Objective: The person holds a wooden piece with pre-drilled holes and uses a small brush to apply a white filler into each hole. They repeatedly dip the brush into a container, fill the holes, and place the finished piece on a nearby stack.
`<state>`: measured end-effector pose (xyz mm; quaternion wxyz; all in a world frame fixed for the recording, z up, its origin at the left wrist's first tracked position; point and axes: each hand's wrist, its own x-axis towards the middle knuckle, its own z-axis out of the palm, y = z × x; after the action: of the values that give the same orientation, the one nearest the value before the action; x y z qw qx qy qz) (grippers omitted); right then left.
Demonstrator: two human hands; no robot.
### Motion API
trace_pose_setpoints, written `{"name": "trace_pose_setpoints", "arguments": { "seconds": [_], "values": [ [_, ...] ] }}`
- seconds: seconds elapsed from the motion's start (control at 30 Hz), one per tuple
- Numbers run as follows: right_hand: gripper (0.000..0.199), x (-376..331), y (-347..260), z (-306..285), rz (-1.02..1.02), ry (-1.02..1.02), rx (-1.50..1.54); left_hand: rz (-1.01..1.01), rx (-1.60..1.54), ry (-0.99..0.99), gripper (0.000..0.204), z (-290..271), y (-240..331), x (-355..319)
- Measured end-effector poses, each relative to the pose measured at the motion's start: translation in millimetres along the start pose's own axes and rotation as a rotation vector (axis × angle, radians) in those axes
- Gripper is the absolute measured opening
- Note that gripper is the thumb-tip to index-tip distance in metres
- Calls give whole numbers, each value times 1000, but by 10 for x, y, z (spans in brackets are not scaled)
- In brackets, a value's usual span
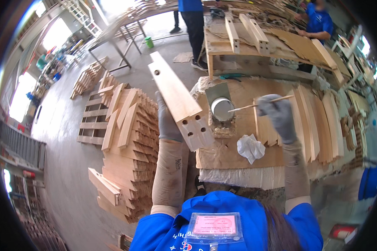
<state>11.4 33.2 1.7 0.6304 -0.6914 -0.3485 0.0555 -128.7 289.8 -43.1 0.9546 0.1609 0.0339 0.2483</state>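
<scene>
Pale wood filled the head view. The left hand (167,121), in a grey glove, was closed around a long wooden board (178,100) with drilled holes near its lower end, holding it tilted upward and away over the near edge of the workbench (226,154). The right hand (278,117), also gloved, pinched a thin wooden stick (259,104) whose far tip reached into a round tin of pale glue (221,108) standing on the bench just right of the board. A crumpled white rag (250,147) lay on the bench between the two forearms. Curved wooden slats (318,125) leaned in a row beyond the right hand. A stack of cut wooden pieces (130,142) stood on the floor to the left.
</scene>
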Motion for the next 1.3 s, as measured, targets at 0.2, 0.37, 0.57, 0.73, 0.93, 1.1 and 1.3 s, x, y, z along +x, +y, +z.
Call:
{"name": "trace_pose_setpoints", "arguments": {
  "seconds": [0.2,0.37,0.57,0.73,0.93,1.1,1.3],
  "values": [
    [17,-2,784,661,-124,33,-467,23,223,33,59,-270,94,16],
    [16,-85,766,791,51,19,-310,32,297,95,59,-298,151,50],
    [13,-416,738,741,175,266,60,13,261,96,59,-422,151,167],
    [14,-857,1107,942,435,534,608,-31,232,32,58,-366,120,195],
    [6,-990,1461,1223,571,724,1071,-5,306,63,57,-369,115,215],
    [5,-1022,1462,1377,702,773,1274,1,327,86,55,-375,140,188],
    [8,-1089,1531,1291,648,694,1587,0,338,17,54,-374,147,178]
  ]
}}
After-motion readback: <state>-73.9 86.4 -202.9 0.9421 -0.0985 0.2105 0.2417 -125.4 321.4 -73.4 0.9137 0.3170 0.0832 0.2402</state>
